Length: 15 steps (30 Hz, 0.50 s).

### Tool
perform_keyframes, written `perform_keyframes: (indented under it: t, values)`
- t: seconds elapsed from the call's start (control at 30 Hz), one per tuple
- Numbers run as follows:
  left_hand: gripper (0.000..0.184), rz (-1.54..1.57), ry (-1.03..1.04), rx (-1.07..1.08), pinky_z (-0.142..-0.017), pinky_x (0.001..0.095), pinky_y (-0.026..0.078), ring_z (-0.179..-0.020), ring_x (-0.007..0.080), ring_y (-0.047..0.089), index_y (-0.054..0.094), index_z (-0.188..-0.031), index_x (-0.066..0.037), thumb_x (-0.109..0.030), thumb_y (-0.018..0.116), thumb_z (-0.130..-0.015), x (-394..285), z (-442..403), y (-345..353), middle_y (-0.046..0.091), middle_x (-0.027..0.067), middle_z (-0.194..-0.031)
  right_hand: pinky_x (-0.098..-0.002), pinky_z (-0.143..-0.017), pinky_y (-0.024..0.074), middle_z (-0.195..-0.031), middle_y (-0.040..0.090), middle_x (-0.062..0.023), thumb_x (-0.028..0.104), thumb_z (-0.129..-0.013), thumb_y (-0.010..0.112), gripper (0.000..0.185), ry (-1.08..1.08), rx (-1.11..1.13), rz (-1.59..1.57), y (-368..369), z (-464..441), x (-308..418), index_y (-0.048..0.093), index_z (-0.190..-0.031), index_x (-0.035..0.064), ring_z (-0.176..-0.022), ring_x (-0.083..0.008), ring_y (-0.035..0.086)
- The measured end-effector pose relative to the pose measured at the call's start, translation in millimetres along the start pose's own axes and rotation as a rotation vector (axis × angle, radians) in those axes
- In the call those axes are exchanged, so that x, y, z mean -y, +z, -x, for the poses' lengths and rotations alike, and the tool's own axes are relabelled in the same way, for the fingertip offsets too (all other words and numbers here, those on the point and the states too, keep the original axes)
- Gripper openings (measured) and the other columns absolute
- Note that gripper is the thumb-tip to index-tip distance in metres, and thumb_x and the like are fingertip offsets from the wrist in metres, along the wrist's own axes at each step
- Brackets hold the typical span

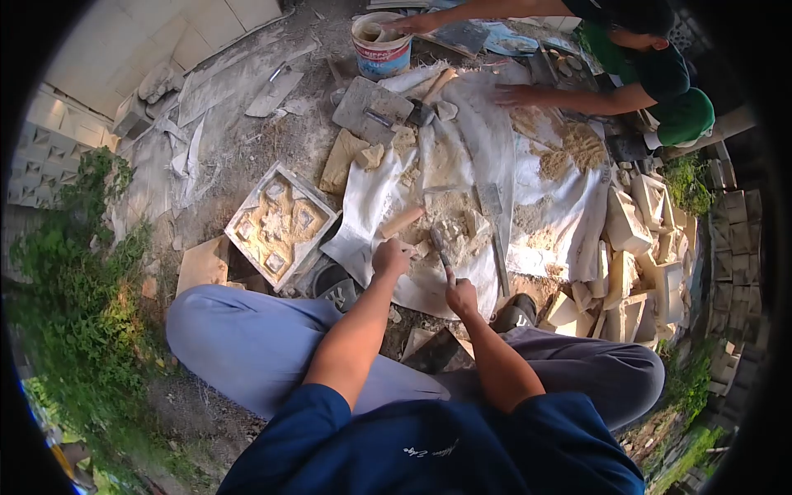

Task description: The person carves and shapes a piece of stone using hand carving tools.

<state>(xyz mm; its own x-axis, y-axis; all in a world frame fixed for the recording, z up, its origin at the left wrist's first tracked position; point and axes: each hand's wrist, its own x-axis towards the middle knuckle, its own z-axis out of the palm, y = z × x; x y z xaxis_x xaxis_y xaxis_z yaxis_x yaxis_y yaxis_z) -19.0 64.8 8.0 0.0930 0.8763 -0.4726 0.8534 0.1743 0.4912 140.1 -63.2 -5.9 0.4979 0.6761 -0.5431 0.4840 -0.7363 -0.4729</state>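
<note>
My right hand (462,295) is closed round the handle of a small trowel (439,241). Its grey blade points away from me into a heap of crumbly tan mortar (454,219) on the white sheet (363,206). Close to the blade, my left hand (393,257) has its fingers drawn together beside the mortar; what they hold, if anything, I cannot make out. Just beyond those fingers lies a light wooden cylinder (402,221). To the left sits a square pale mould-like frame (281,224), with sandy material and small raised blocks inside.
Cast blocks (631,223) are piled at the right. A co-worker at the top right has one hand at the bucket (382,54) and the other on the sheet. A flat float (373,110) and tan slabs (343,161) lie ahead. My crossed legs border the work spot.
</note>
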Motion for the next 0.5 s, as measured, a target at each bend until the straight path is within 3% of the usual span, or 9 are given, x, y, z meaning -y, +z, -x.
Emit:
perform_keyframes:
  t: [0.13,0.23,0.33,0.4,0.5]
  values:
    - [0.026,-0.022,0.029,-0.040,-0.077,0.0442,0.053,-0.089,0.0341,0.067,0.074,-0.089,-0.011,-0.035,0.075,-0.078,0.8,4.8,0.2,0.071,0.0152,-0.090,-0.0526,-0.070,0.0451,-0.073,0.061,-0.0338,0.054,-0.095,0.043,0.070,-0.038,0.027,-0.112,-26.5,7.3,28.6,0.064,-0.070,-0.0077,-0.076,-0.0485,0.062]
    - [0.024,-0.110,0.020,-0.079,-0.077,0.0438,0.053,-0.088,0.0339,0.067,0.074,-0.088,-0.014,-0.036,0.076,-0.078,7.3,-0.5,7.6,0.071,0.0153,-0.089,-0.0520,-0.062,0.0403,-0.063,0.056,-0.0308,0.043,-0.098,0.046,0.062,-0.156,-0.162,-0.340,-23.6,10.6,27.3,0.056,-0.064,-0.0075,-0.064,-0.0473,0.057]
    - [0.031,-0.001,-0.030,-0.002,-0.077,0.0442,0.053,-0.090,0.0338,0.067,0.072,-0.091,-0.010,-0.037,0.076,-0.077,2.2,3.0,1.2,0.070,0.0158,-0.092,-0.0522,-0.068,0.0437,-0.069,0.059,-0.0325,0.047,-0.097,0.044,0.064,-0.123,-0.148,-0.238,-9.7,16.0,-3.7,0.062,-0.069,-0.0080,-0.072,-0.0476,0.061]
    - [0.032,0.019,-0.027,0.032,-0.077,0.0444,0.053,-0.090,0.0337,0.067,0.072,-0.091,-0.009,-0.038,0.076,-0.077,1.8,2.4,-0.1,0.070,0.0159,-0.091,-0.0516,-0.084,0.0460,-0.083,0.062,-0.0372,0.057,-0.094,0.040,0.075,0.082,0.039,-0.132,-6.6,5.7,-16.1,0.067,-0.082,-0.0123,-0.091,-0.0508,0.061]
    - [0.033,0.004,-0.028,0.025,-0.077,0.0445,0.053,-0.090,0.0335,0.067,0.072,-0.091,-0.010,-0.039,0.076,-0.077,10.5,-8.7,11.1,0.070,0.0160,-0.091,-0.0514,-0.074,0.0455,-0.073,0.061,-0.0341,0.057,-0.095,0.040,0.075,0.008,0.008,-0.127,-9.9,-2.6,-10.8,0.065,-0.074,-0.0100,-0.078,-0.0482,0.062]
